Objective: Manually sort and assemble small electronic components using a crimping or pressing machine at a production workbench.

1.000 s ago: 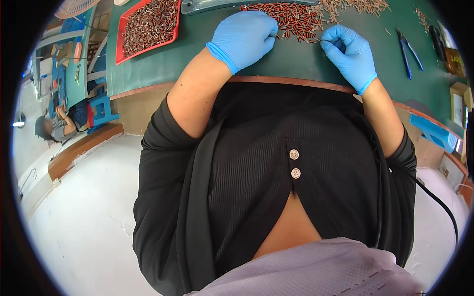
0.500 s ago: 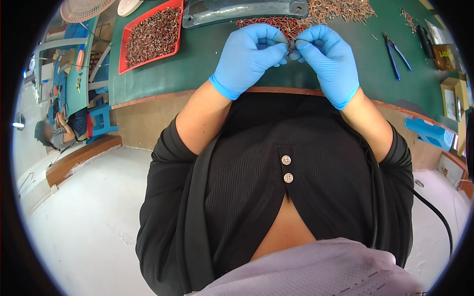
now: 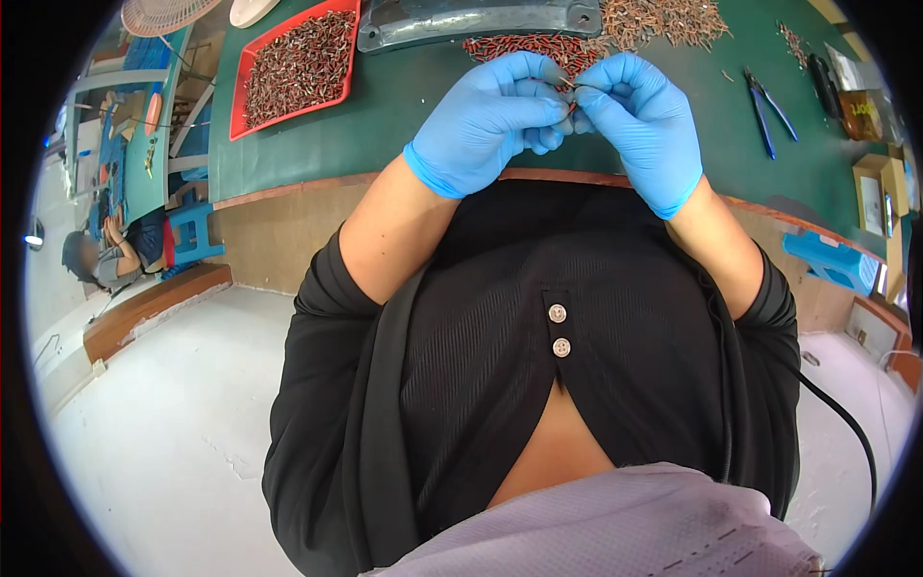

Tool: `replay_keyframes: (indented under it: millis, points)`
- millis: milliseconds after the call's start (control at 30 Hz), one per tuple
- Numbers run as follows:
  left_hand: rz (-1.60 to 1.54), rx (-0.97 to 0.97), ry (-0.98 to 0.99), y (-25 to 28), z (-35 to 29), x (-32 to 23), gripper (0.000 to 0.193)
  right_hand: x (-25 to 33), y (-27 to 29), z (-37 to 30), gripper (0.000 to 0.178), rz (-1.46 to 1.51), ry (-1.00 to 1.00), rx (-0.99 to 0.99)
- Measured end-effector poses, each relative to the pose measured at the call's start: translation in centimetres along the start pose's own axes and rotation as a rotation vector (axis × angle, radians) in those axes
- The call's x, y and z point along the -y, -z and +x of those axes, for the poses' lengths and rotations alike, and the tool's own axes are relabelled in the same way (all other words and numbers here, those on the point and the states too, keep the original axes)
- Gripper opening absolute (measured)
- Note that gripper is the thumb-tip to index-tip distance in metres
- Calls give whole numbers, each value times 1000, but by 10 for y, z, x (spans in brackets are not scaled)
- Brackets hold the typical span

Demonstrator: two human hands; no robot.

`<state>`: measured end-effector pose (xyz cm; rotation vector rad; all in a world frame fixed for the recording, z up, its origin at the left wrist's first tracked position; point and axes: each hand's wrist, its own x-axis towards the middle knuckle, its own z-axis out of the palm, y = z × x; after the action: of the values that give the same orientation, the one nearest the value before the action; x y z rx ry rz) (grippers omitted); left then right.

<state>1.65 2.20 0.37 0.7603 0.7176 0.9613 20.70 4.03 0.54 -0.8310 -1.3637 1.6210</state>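
Note:
Both my hands wear blue gloves and meet over the green table's near edge. My left hand (image 3: 495, 115) is closed, thumb and forefinger pinched at a small thin metal piece (image 3: 567, 84). My right hand (image 3: 639, 120) is also closed, its fingertips pinching at the same spot. A bit of red shows between the fingertips; the rest of what they hold is hidden. Just beyond lies a heap of small red and dark pieces (image 3: 519, 48). To its right is a heap of thin copper-coloured pieces (image 3: 663, 21).
A red tray (image 3: 234, 117) of small red and silvery pieces stands at the left. A grey, long-shaped block (image 3: 481, 21) lies at the back. Blue-handled pliers (image 3: 764, 120) rest at the right, beside a small cardboard box (image 3: 870, 192). Another person (image 3: 120, 255) sits far left.
My fingertips have shifted slightly, and a thin metal piece and a bit of red now show between them. My left hand's lower fingers show more.

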Motion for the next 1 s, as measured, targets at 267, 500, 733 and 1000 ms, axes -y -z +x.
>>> replay_keyframes:
  millis: [267, 500, 733, 1000]
  points:
    - [195, -66, -185, -14, 0, 8, 21, -4, -5, 11, 8, -58, -17, -116]
    - [507, -328, -461, -7, 4, 0, 13, -4, -24, 31, 10, 101, 66, -186]
    - [908, -509, -750, 40, 29, -37, 13, 1, -33, 89, 11, -46, 86, -247]
    - [1203, -744, -1305, 65, 88, -120, 9, 12, -57, 199, 10, -298, 306, -383]
